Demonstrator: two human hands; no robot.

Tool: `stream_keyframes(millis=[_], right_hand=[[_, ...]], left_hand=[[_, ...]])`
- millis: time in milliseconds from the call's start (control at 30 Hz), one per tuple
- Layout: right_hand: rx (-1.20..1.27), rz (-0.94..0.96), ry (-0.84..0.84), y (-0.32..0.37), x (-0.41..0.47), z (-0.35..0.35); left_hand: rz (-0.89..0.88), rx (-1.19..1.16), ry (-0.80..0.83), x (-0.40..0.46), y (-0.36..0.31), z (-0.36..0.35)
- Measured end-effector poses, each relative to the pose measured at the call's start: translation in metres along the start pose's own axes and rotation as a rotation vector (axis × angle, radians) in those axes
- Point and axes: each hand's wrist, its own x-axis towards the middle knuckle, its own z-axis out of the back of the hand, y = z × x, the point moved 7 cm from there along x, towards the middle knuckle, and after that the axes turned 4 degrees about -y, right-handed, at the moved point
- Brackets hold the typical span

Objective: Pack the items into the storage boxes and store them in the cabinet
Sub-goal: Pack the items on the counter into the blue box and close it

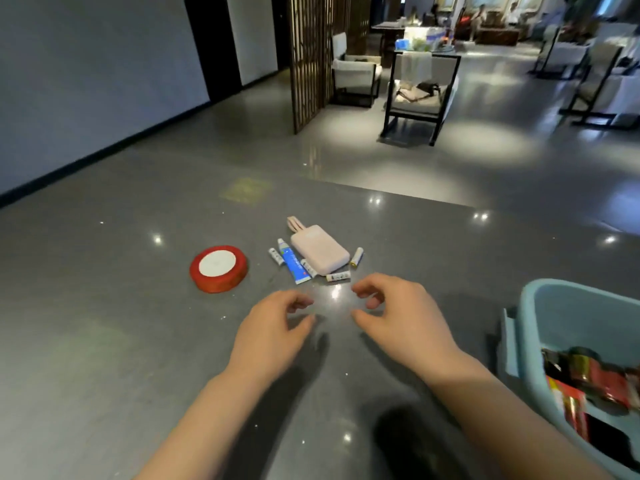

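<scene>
Pink power bank [320,250] just beyond empty hands [332,327]

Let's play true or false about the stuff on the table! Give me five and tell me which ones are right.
1. The red ribbon roll lies left of the pink power bank. True.
2. The left hand is holding a battery. False: both hands are empty, and the right hand hovers open too.
3. The blue storage box sits at the right side of the table. True.
4. The blue tube is inside the box. False: it lies on the table beside the power bank.
5. The box is empty. False: red and dark items are in it.
</scene>
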Motion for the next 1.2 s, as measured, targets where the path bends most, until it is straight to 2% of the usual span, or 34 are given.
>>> stream_keyframes(millis=[233, 367, 467, 633, 833, 1000, 1133, 1200], right_hand=[[-0.074, -0.102, -0.025, -0.001, 0.102, -0.072], [-0.234, -0.157, 0.016, 0.003, 0.161, -0.106], [-0.302, -0.203, 0.039, -0.003, 0.185, -0.126], [-0.272, -0.214, -0.019, -0.009, 0.193, -0.127], [-0.156, -0.200, -0.163, -0.007, 0.153, -0.072], [-0.190, -0.141, -0.145, 0.000, 0.084, 0.008], [-0.219, -0.162, -0.164, -0.007, 0.020, 0.075], [-0.243, -0.208, -0.253, -0.024, -0.016, 0.118]], left_hand=[[0.010, 0.045, 0.045, 0.059, 0.057, 0.011], [-0.044, 0.080, 0.076, 0.092, 0.063, -0.003], [-0.082, 0.137, 0.124, 0.106, 0.069, -0.019], [-0.096, 0.201, 0.162, 0.110, 0.081, -0.036], [-0.074, 0.069, 0.074, 0.105, 0.069, -0.021], [-0.174, -0.179, -0.098, 0.090, 0.003, 0.015], [-0.346, -0.264, -0.056, 0.064, -0.072, 0.012], [-0.430, -0.300, 0.005, 0.041, -0.115, -0.008]])
